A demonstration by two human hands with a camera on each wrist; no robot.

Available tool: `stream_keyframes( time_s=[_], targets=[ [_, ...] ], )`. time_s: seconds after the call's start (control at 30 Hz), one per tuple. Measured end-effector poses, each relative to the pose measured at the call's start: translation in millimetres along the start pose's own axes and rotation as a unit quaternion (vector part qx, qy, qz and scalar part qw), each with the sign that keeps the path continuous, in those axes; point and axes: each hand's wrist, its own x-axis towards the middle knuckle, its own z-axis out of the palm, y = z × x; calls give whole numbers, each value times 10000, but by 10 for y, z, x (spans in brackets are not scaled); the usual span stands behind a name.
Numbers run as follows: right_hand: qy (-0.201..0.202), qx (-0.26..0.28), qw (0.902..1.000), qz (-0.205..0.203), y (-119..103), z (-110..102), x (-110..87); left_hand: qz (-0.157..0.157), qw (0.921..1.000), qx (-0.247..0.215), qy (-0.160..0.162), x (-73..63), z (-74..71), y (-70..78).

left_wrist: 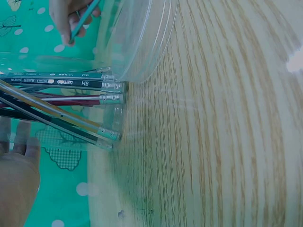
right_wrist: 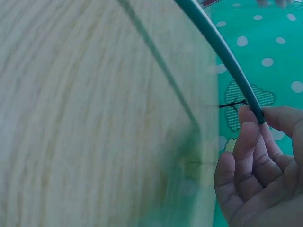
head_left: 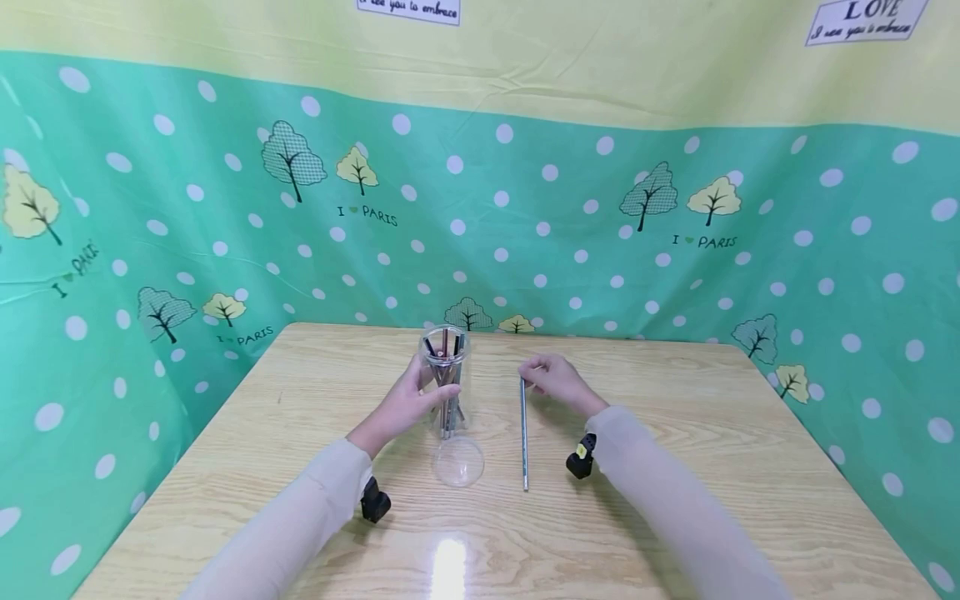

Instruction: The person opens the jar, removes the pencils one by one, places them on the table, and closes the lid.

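My left hand (head_left: 401, 408) grips a clear jar (head_left: 467, 348) round its side, thumb across the front. Inside the upright jar lean several pencils (left_wrist: 71, 84), dark green, black, red and yellowish, their metal-banded ends down at the bottom. To the right, my right hand (head_left: 558, 382) pinches one bluish-green pencil (head_left: 524, 433) by its far end between thumb and fingertips. That pencil points back toward me; in the right wrist view its shaft (right_wrist: 227, 56) runs away from the fingertips. A round clear lid (head_left: 459, 463) lies just in front of the jar.
The wooden table (head_left: 300, 433) spreads under both arms, with its far edge close behind the hands. A green and yellow printed curtain (head_left: 525, 208) hangs behind and on both sides. Small black devices (head_left: 375, 502) are strapped at both wrists.
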Motion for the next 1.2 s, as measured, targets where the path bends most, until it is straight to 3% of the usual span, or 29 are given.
stream_keyframes(
  time_s=[0.27,0.5,0.77,1.07,1.2],
  targets=[
    [81,-362,9990,266,77,76,11,-138,9999,43,34,-8,0,17],
    [117,-512,9979,389,96,122,23,-5,10000,-35,-12,-10,2,30],
    [260,-660,9965,440,135,152,34,-97,9999,-66,-41,-4,2,36],
    [465,-949,9935,422,145,186,32,-201,9997,-3,-110,-125,7,361],
    [487,-985,9927,493,139,187,32,-186,9997,-36,-121,-133,10,388]
  ],
)
